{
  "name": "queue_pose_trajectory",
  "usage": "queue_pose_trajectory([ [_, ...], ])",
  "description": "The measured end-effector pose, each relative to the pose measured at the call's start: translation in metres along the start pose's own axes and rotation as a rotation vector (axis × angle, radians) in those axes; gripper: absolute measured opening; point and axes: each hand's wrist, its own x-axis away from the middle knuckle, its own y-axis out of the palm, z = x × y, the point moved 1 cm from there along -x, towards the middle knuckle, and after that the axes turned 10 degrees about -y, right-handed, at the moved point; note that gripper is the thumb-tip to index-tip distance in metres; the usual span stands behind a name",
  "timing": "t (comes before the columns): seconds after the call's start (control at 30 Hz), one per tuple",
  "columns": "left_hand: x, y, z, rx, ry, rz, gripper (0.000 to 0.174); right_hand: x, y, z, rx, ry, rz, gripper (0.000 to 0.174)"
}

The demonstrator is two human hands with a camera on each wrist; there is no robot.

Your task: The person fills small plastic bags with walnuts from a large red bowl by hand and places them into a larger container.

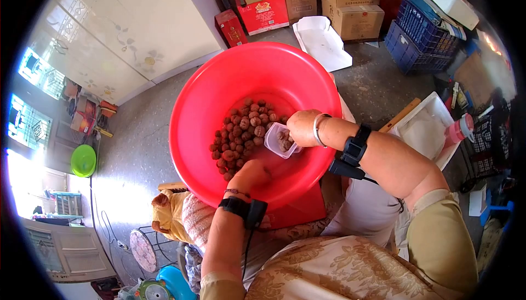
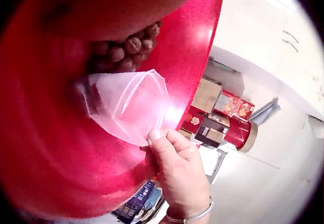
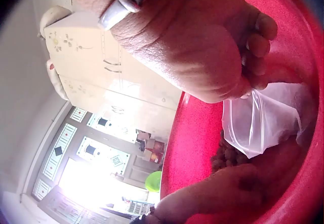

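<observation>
A heap of brown walnuts [image 1: 238,136] lies at the bottom of a large red basin [image 1: 197,81]. My right hand [image 1: 304,128] pinches the rim of a clear zip-top plastic bag [image 2: 136,100] between thumb and fingers. The bag's mouth stands wide, and brown contents [image 1: 285,141] show in it in the head view. Low in the basin, my left hand [image 1: 253,175] reaches in beside the near edge of the heap. In the right wrist view it lies just below the bag; its fingertips are in shadow, and I cannot tell whether they hold anything.
Cardboard boxes [image 1: 359,21] and a white foam tray [image 1: 323,42] are beyond the basin. Blue crates [image 1: 419,37] stand at the far right, with a white foam box [image 1: 424,130] nearer. Cream cabinets [image 1: 137,21] line the left; a green basin [image 1: 84,160] sits farther off.
</observation>
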Motion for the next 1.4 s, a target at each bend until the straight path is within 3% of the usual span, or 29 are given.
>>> queue_pose_trajectory([
  [0.07, -0.002, -0.001, 0.001, -0.004, 0.001, 0.091, 0.036, 0.000, 0.000, 0.000, 0.010, 0.001, -0.013, 0.026],
  [0.13, -0.008, -0.007, -0.003, 0.399, -0.086, 0.293, 0.035, 0.003, -0.002, 0.000, -0.027, 0.006, 0.006, 0.026],
  [0.17, -0.012, -0.011, -0.004, 0.399, -0.085, 0.292, 0.035, 0.003, -0.002, 0.000, -0.027, 0.008, 0.006, 0.026],
  [0.23, -0.007, -0.033, 0.005, 0.575, -0.239, 0.541, 0.041, 0.002, -0.003, -0.001, -0.027, 0.008, 0.002, 0.027],
  [0.27, 0.000, -0.040, 0.012, 0.576, -0.240, 0.540, 0.041, 0.002, -0.003, -0.001, -0.027, 0.008, 0.002, 0.027],
  [0.33, 0.024, -0.056, 0.035, 1.091, -0.147, 0.508, 0.035, 0.002, -0.003, -0.001, -0.017, 0.000, -0.012, 0.027],
  [0.37, 0.033, -0.060, 0.045, 1.192, -0.094, 0.475, 0.029, 0.003, -0.003, -0.002, -0.017, 0.000, -0.012, 0.027],
  [0.5, 0.037, -0.061, 0.050, 1.214, 0.046, 0.380, 0.030, 0.006, -0.007, -0.003, -0.039, 0.011, -0.014, 0.027],
  [0.57, 0.035, -0.056, 0.052, 1.194, 0.229, 0.306, 0.036, 0.005, -0.006, -0.004, -0.047, 0.005, -0.020, 0.027],
  [0.73, 0.036, -0.056, 0.046, 1.274, 0.224, 0.228, 0.042, -0.001, 0.003, 0.002, -0.013, -0.018, 0.042, 0.022],
  [0.83, 0.018, -0.048, 0.025, 1.134, -0.067, 0.399, 0.037, 0.000, -0.001, -0.001, -0.040, 0.033, -0.011, 0.027],
  [0.87, 0.011, -0.041, 0.018, 1.135, -0.068, 0.400, 0.037, -0.001, 0.000, -0.001, -0.040, 0.031, -0.012, 0.027],
  [0.93, 0.005, -0.032, 0.010, 0.441, -0.062, 0.537, 0.029, -0.001, 0.000, -0.001, -0.042, 0.019, 0.004, 0.027],
  [1.0, 0.003, -0.017, -0.003, 0.447, -0.129, 0.214, 0.034, 0.000, -0.001, -0.001, -0.042, 0.015, 0.012, 0.026],
  [1.07, -0.015, 0.007, -0.031, -0.095, 0.337, 0.261, 0.035, 0.001, -0.001, 0.000, -0.042, 0.013, 0.020, 0.026],
  [1.1, -0.010, 0.011, -0.028, -0.094, 0.337, 0.262, 0.035, -0.001, 0.000, 0.001, -0.027, 0.012, 0.013, 0.026],
  [1.17, 0.006, 0.011, -0.015, 0.059, -0.036, -0.023, 0.033, -0.003, 0.002, 0.002, -0.010, 0.010, 0.006, 0.026],
  [1.4, -0.008, 0.014, -0.021, -0.184, -0.080, -0.077, 0.030, -0.006, 0.007, 0.005, 0.013, -0.013, 0.015, 0.025],
])
